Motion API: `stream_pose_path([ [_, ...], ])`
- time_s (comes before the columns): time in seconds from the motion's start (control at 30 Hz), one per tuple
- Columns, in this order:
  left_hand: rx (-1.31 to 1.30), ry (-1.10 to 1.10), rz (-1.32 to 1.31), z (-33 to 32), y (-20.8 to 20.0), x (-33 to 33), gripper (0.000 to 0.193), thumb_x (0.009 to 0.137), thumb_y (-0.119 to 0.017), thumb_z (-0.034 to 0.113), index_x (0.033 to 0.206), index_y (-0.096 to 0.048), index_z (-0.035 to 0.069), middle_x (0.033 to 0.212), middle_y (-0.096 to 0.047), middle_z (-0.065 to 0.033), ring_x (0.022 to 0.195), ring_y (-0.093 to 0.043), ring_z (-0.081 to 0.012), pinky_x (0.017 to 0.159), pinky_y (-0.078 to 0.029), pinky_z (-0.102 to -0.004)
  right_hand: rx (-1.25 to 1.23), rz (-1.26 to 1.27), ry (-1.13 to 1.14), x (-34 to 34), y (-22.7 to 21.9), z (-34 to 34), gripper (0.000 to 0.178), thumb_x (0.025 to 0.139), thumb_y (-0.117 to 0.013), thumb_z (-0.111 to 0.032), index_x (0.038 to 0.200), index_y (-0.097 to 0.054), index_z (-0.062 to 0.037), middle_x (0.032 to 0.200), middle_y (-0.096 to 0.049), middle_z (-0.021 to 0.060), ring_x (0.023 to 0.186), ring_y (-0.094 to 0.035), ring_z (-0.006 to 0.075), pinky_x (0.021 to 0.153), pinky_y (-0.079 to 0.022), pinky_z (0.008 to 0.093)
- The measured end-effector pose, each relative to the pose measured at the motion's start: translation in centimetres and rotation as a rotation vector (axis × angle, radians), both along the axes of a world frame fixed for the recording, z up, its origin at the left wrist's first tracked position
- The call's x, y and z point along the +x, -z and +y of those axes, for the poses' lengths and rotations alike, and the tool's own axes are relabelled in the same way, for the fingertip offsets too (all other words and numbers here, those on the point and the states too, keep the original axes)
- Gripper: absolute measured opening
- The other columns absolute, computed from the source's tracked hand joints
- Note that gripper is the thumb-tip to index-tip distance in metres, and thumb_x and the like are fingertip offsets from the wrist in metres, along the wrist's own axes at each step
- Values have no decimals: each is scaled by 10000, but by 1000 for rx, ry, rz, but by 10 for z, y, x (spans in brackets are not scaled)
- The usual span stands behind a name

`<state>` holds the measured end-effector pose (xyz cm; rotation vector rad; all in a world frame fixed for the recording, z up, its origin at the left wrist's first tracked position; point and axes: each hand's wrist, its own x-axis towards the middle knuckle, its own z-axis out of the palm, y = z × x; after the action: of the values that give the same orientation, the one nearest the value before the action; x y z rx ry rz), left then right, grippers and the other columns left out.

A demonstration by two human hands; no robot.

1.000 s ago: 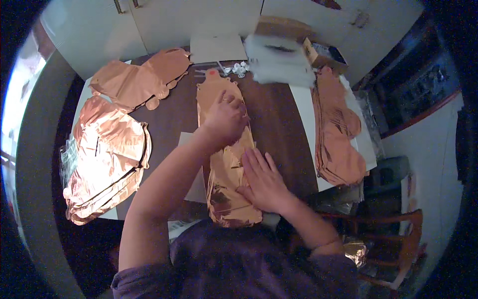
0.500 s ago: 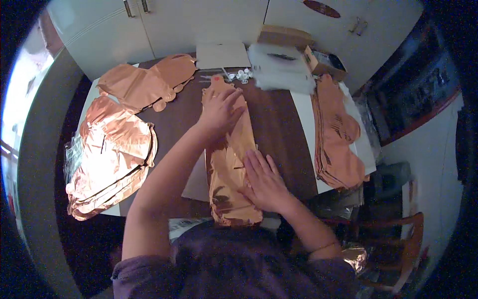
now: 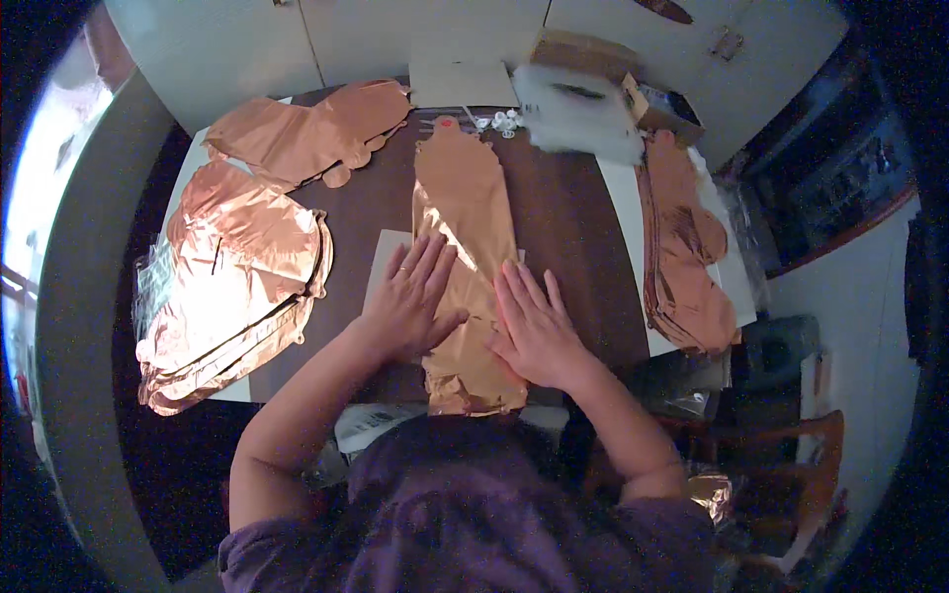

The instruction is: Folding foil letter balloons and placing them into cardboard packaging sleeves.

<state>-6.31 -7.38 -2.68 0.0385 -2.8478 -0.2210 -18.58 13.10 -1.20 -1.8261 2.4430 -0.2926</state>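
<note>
A flat, deflated rose-gold foil balloon (image 3: 463,188), folded into a long strip, lies lengthwise on the table in front of me. My left hand (image 3: 407,304) rests flat on its left edge about midway down, fingers stretched out. Against its right edge, my right hand (image 3: 537,331) lies flat with the fingers spread. Neither hand grips anything. Beneath the strip, a pale sheet (image 3: 392,247) pokes out at the left. The strip's near end is crinkled and reaches the table edge by my body.
Shiny foil balloons (image 3: 242,257) lie piled at the left, with more foil pieces (image 3: 306,133) behind. Another stack (image 3: 682,247) stands at the right. At the back are small white parts (image 3: 506,122), clear plastic bags (image 3: 573,114) and an open box (image 3: 667,109). A wooden chair (image 3: 820,445) is at right.
My left hand has come back from the strip's far end to its middle left edge. My right hand has shifted slightly up in the picture. The whole view has also shifted a little.
</note>
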Motion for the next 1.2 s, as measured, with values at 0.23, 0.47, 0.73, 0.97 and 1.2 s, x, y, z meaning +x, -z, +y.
stream_pose_path([
  [0.23,14,-9,16,-1,2,0,819,898,-495,529,1442,-295,-50,1494,-302,-263,1395,-282,-408,1123,-224,-534,2,-15,1,15,-4,27,818,903,-551,-439,1485,-208,22,1548,-194,231,1444,-175,372,1158,-88,550],
  [0.47,293,-5,89,-3,-22,14,873,843,-575,545,1477,-266,30,1538,-193,-246,1405,-216,-449,1135,-193,-548,-372,-96,136,8,-3,62,436,838,-634,-181,1228,-528,-17,1339,-466,167,1218,-446,347,1042,-334,466],
  [0.73,90,35,-94,16,-10,41,843,853,-550,585,1443,-336,22,1475,-303,-278,1364,-296,-449,1127,-215,-545,-409,-69,234,50,-3,71,399,846,-630,-160,1215,-588,-15,1301,-530,165,1133,-507,366,990,-402,467],
  [0.97,392,114,-105,23,-33,57,863,849,-569,581,1446,-312,14,1475,-281,-293,1352,-316,-457,1109,-274,-517,-236,-67,138,21,-2,49,541,870,-610,-236,1338,-482,2,1436,-423,198,1348,-365,384,1112,-278,502],
  [1.2,56,48,-136,3,-30,150,557,764,-674,266,1273,-556,74,1353,-497,-196,1279,-466,-372,1071,-355,-513,-163,-34,149,18,-1,43,597,872,-630,-286,1377,-450,-23,1471,-391,172,1363,-349,371,1115,-264,509],
])
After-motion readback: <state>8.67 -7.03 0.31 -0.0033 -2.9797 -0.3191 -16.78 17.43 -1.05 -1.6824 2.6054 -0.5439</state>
